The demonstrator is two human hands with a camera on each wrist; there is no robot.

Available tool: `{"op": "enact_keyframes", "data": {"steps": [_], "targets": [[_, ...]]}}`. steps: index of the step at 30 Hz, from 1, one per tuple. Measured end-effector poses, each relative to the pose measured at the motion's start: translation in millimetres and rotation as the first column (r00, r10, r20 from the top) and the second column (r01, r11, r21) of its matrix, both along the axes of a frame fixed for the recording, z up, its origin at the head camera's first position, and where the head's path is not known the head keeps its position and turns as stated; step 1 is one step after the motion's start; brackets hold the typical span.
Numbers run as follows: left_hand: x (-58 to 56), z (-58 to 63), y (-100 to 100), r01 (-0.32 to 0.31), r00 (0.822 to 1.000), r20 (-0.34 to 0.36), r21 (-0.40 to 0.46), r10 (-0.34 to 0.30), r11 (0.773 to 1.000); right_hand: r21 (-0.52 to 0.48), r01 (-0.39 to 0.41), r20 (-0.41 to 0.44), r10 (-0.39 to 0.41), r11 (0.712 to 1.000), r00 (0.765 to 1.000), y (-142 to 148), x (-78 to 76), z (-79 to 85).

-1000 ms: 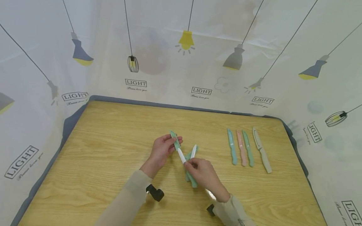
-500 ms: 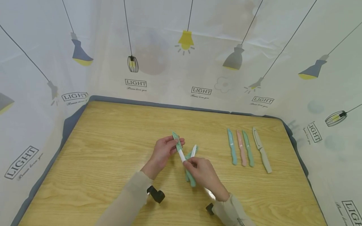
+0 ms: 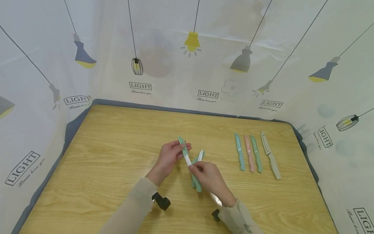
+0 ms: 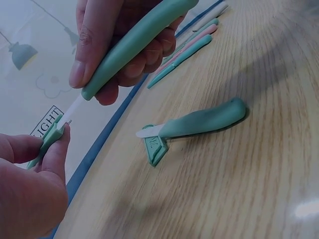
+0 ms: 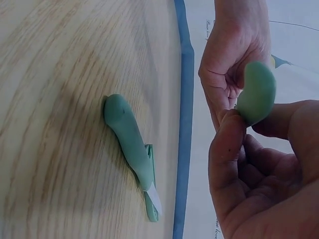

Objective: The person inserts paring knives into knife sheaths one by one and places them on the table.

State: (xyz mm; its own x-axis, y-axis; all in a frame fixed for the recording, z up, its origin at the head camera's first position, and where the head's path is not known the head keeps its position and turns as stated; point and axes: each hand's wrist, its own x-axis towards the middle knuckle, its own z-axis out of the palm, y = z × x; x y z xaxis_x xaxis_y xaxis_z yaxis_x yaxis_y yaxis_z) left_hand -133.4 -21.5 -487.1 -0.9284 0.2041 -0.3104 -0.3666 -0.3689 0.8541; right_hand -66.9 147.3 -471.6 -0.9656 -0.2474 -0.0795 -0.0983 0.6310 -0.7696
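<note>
My left hand [image 3: 166, 157] pinches a green knife sheath [image 4: 47, 142] between thumb and fingers. In my right hand [image 3: 211, 177] is the green handle of a paring knife [image 4: 139, 42], gripped with thumb and fingers. Its white blade [image 3: 187, 160] runs partly into the sheath, with a short length showing between the hands. Below them on the table lies a second green-handled paring knife [image 4: 204, 119], its white blade bare. That blade crosses over another green sheath [image 4: 155, 149], which rests flat on the wood.
To the right, side by side on the wooden table [image 3: 117, 136], lie a blue knife [image 3: 239, 152], a pink knife [image 3: 249, 154], a green knife [image 3: 256, 154] and a larger beige knife [image 3: 270, 156], all sheathed. Printed cloth walls surround the table.
The held knife's blade has slid further into the sheath, so less white shows. My left hand has shifted slightly right; the knives on the table have not moved.
</note>
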Motion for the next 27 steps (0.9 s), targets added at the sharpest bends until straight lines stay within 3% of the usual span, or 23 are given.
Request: {"op": "enact_keyframes", "data": {"steps": [27], "targets": [[6.4,0.6,2.8,0.017,0.999,-0.048,-0.009,-0.017,1.0,-0.026,0.025,0.031,-0.024,0.999,0.999,-3.6,-8.2,-0.8]]}}
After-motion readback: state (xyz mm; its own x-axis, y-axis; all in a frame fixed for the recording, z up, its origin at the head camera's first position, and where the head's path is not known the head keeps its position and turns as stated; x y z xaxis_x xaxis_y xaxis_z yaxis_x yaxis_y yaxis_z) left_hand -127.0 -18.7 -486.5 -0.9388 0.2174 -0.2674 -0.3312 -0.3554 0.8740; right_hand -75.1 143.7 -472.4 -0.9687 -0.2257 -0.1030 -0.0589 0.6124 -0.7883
